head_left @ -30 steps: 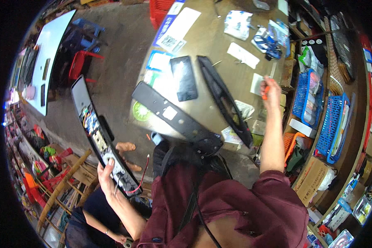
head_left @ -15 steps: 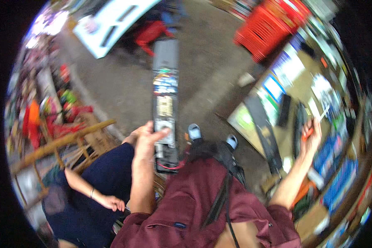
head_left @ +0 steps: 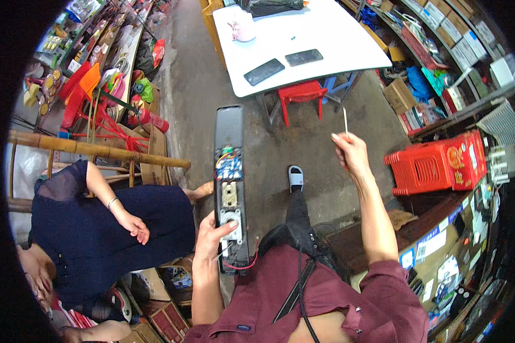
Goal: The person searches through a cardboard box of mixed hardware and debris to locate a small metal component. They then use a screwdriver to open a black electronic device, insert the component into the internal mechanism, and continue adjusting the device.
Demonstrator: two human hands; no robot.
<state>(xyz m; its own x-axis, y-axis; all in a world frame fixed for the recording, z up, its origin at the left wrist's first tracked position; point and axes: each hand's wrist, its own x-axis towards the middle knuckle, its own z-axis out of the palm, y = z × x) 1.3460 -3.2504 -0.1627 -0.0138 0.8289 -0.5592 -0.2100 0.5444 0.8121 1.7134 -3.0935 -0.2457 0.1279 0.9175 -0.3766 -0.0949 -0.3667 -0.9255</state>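
Observation:
My left hand (head_left: 213, 235) grips a long black electronic door lock (head_left: 230, 143), held lengthwise in front of me. Its open back faces up and shows a blue circuit board, a pale block and a metal plate, with my thumb on the plate. A red wire loops out at the near end. Out to the right, my right hand (head_left: 353, 153) is closed around a thin screwdriver (head_left: 345, 121). A bit of orange handle shows below the fingers, and the pale shaft points up and away. The screwdriver and the lock are well apart.
A person in a dark dress (head_left: 114, 220) sits close on my left beside a bamboo ladder (head_left: 97, 150). Ahead stands a white table (head_left: 320, 34) bearing two phones, a red stool (head_left: 303, 97) under it. Red plastic crates (head_left: 420, 170) and a cluttered counter (head_left: 435, 257) line the right.
My view has swung right, toward the table. My right hand, with the screwdriver, has moved off the counter and out over the floor. My left hand still holds the lock.

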